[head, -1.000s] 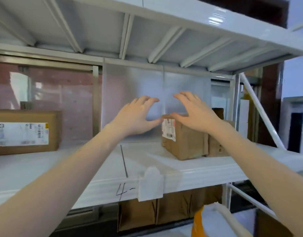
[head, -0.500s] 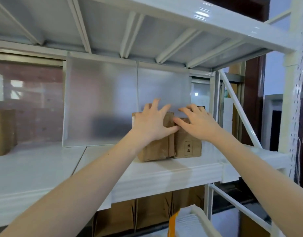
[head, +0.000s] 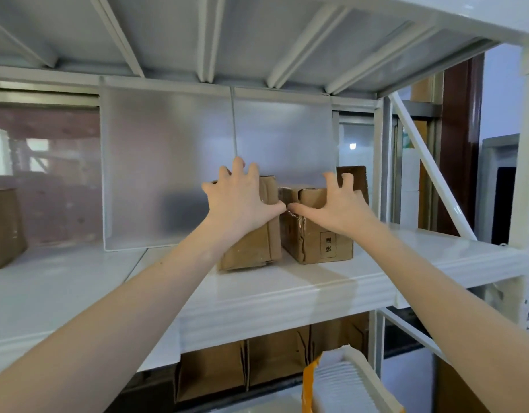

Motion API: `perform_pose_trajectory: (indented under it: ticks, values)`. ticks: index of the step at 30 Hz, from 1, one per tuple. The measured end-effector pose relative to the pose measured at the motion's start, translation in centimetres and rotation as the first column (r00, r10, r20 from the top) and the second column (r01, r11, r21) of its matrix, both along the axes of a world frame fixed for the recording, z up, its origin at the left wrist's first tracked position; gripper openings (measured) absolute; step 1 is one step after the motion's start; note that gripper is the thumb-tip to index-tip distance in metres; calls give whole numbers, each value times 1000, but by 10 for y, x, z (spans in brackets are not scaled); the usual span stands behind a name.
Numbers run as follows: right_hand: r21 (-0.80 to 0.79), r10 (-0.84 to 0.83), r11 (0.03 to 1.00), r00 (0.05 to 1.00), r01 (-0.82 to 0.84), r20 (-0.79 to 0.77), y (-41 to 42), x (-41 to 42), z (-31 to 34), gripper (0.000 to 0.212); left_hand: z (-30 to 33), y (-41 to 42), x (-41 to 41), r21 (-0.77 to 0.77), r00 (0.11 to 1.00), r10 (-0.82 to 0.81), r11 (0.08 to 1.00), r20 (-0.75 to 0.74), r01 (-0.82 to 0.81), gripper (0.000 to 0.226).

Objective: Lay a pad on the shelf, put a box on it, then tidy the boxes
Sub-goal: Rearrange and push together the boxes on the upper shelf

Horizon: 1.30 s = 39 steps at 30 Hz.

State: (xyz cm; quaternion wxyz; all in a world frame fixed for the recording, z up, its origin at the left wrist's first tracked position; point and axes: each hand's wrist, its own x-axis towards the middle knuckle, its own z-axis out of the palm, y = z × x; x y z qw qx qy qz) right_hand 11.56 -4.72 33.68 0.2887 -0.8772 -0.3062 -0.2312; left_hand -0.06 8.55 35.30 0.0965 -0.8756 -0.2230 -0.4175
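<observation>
Left hand: the left hand (head: pixel 241 201) is raised to shelf height, fingers spread and draped over the top of the left box (head: pixel 254 245), thumb pointing right along its upper front edge; an unclenched hold, palm against the cardboard.
Right hand: the right hand (head: pixel 336 208) has its fingers splayed and curled over the top of the right box (head: pixel 320 239), thumb pointing left; thumb tips of both hands nearly meet over the gap.
Boxes: both stand on the shelf (head: pixel 287 293) near its right end, side by side, a narrow gap between them. A darker box (head: pixel 354 177) stands behind the right one.
Pad: a translucent sheet (head: pixel 168 174) stands upright along the shelf's back edge, behind the boxes.
Surroundings: another carton (head: pixel 4 228) sits at the shelf's far left edge; cartons (head: pixel 242 371) line the level below.
Structure: white metal shelving; a diagonal brace (head: pixel 430 165) crosses the right end.
</observation>
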Motion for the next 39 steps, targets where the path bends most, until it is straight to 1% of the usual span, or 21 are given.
perform_pose_trajectory:
  ticks: [2,5,9,14,19,23,26,28,34,36,39]
  values:
    - [37,-4,999,1000,4,17,6,-2,1,86,1,3,-9,24,1000,17,1000,-2,-17,74]
    - [51,-20,999,993,14,118,13,-11,4,79,3,11,-26,38,999,44,998,8,-44,74]
    - [105,21,994,985,-40,170,26,-35,13,77,5,28,-57,40,997,65,997,40,-66,75]
    - [137,101,981,967,-135,234,59,-81,20,77,13,54,-111,81,992,110,990,69,-115,74]
    - [154,205,957,948,-246,241,97,-133,25,69,21,82,-173,59,979,173,982,111,-180,77]
    - [161,297,926,922,-341,247,126,-172,28,67,22,104,-222,59,952,287,954,105,-294,78]
    - [166,358,901,902,-401,240,148,-198,29,71,20,122,-258,67,925,370,924,82,-375,77]
    - [164,390,886,889,-433,239,162,-216,29,72,18,135,-281,80,913,404,910,61,-408,76]
    - [134,484,841,840,-525,246,197,-269,19,68,-1,176,-343,78,893,449,891,-16,-447,75]
    - [98,491,841,826,-533,277,208,-288,14,70,-7,186,-361,70,897,442,895,-2,-441,72]
    - [40,455,866,817,-499,354,227,-312,7,75,-10,197,-382,32,913,408,912,16,-408,70]
